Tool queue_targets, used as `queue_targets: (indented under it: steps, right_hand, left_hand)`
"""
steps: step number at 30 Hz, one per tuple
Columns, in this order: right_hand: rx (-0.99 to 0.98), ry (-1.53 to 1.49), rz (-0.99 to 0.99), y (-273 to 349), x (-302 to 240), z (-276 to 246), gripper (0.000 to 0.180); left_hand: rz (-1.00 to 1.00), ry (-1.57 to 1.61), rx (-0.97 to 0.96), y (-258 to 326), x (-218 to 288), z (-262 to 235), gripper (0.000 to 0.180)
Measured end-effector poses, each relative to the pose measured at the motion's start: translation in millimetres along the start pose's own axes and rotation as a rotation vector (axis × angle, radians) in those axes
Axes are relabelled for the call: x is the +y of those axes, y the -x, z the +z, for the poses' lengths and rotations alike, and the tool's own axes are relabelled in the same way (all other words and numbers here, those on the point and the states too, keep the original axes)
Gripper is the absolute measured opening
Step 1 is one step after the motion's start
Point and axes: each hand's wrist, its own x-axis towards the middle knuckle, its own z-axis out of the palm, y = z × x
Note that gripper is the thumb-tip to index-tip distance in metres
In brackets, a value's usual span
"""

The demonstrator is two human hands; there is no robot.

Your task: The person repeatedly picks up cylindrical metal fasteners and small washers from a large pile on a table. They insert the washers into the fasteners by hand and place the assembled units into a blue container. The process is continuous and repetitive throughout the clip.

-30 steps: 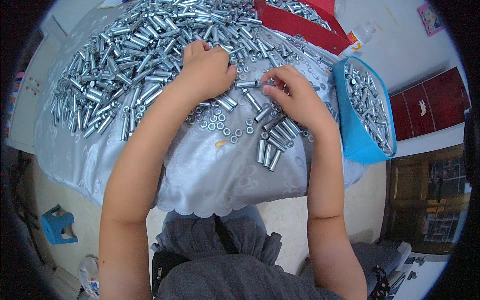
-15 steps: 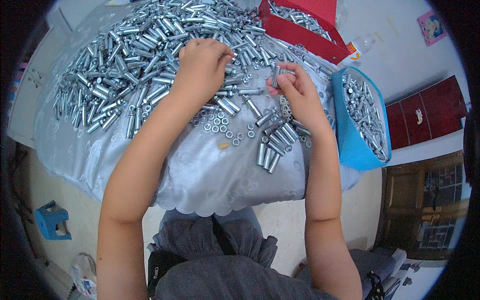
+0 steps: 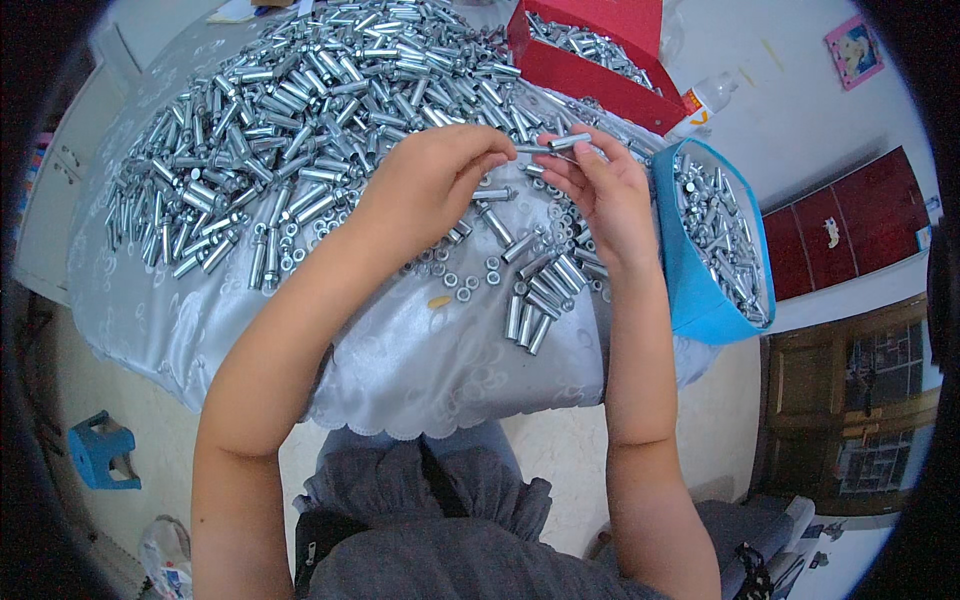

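My left hand (image 3: 432, 185) and my right hand (image 3: 598, 188) are raised together over a table covered with a silvery cloth (image 3: 420, 360). Between their fingertips they hold one metal bolt with a sleeve (image 3: 553, 146), lying roughly level. My right hand pinches the sleeve end and my left hand pinches the thin end. Under the hands lie several loose nuts (image 3: 462, 282) and a small row of finished sleeve bolts (image 3: 535, 305). A big heap of the same silver sleeve bolts (image 3: 300, 130) fills the far left of the table.
A blue bin (image 3: 715, 245) full of metal parts stands at my right hand's side. A red box (image 3: 600, 55) with more parts sits at the back, a plastic bottle (image 3: 705, 100) beside it. A small blue stool (image 3: 100, 450) is on the floor at lower left.
Both hands have lifted off the pile on the cloth and come together, now holding a single bolt between them above the table.
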Motion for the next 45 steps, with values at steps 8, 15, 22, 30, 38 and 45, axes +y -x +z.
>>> queue_targets:
  steps: [8,15,22,30,38,45]
  right_hand:
    - [-0.039,-0.059,0.064,2,2,3,0.026]
    - [0.01,-0.055,0.067,4,0,5,0.021]
    - [-0.197,-0.074,0.146,6,4,7,0.012]
    - [-0.072,-0.08,0.087,10,-3,11,0.018]
    - [-0.177,0.047,0.004,13,10,21,0.018]
    - [-0.108,0.104,-0.099,13,0,22,0.018]
  left_hand:
    - [-0.351,0.424,0.132,-1,0,5,0.021]
    - [-0.263,0.385,0.096,1,-1,10,0.031]
    - [-0.189,0.128,-0.108,4,11,3,0.04]
    - [0.036,0.102,0.041,0,11,6,0.025]
    - [-0.137,0.029,-0.037,5,8,14,0.026]
    - [-0.193,0.086,0.019,6,13,13,0.041]
